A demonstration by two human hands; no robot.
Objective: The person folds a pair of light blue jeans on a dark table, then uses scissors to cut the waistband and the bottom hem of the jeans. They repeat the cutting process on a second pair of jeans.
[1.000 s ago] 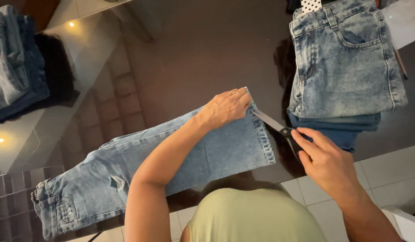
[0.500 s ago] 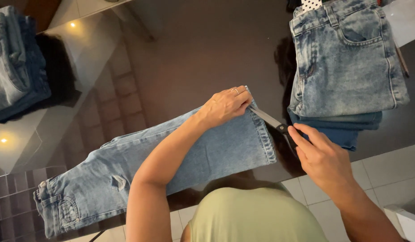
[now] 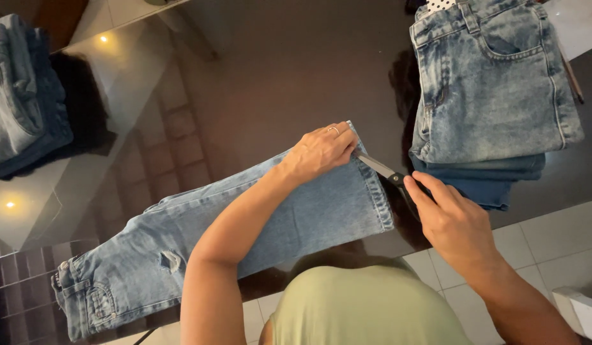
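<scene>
Your left hand (image 3: 321, 152) presses flat on the hem end of a pair of light blue jeans (image 3: 245, 223) spread across a dark glass table (image 3: 277, 70), fingers curled at the cuff's upper corner. The jeans run from the waistband at 8 o'clock to the hem near the centre. Your right hand (image 3: 452, 223), at 4 o'clock, is closed around the black handles of a pair of scissors (image 3: 382, 171); the blades point toward 10 o'clock and meet the cuff just beside your left fingertips. Whether the blades are parted or shut is hard to tell from this angle. A stack of folded jeans (image 3: 494, 96) sits at 2 o'clock, well apart from the hem. Another pile of denim (image 3: 21, 96) lies at 10 o'clock.
</scene>
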